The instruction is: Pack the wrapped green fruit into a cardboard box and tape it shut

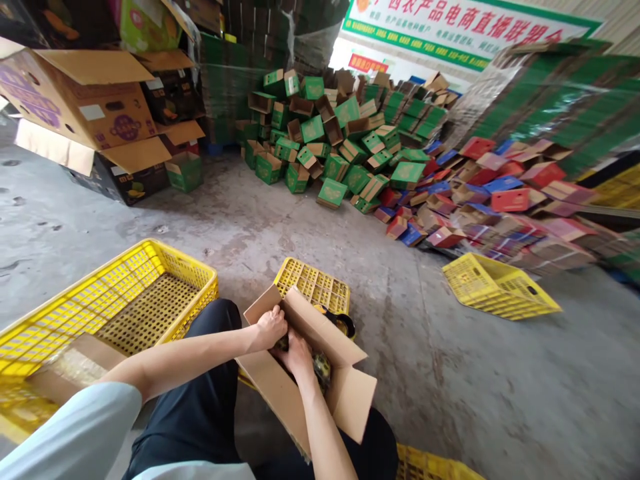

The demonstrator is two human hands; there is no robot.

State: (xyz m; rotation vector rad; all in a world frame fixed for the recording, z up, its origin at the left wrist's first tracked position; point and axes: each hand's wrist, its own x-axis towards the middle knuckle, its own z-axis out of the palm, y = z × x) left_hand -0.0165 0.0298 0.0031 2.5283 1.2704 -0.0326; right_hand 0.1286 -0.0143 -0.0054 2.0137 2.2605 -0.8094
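An open cardboard box (pixel 325 330) sits tilted between my knees, its flaps spread outward. Inside it, partly covered by my hands, lies a dark green and yellow item in what looks like clear plastic (pixel 321 370). My left hand (pixel 273 327) is closed at the box's far left corner, beside a raised flap; whatever its fingers hold is hidden. My right hand (pixel 299 357) reaches down into the box, close to the left one, with its fingertips mostly out of sight against the dark contents.
Beyond the box stands a yellow plastic crate (pixel 313 283), with a black ring-shaped item (pixel 346 325) at its near side. A long yellow crate (pixel 195 273) on my left holds a cardboard piece (pixel 83 363). Another yellow crate (pixel 500 287) lies right. Green boxes (pixel 333 192) and red boxes (pixel 510 200) are heaped behind.
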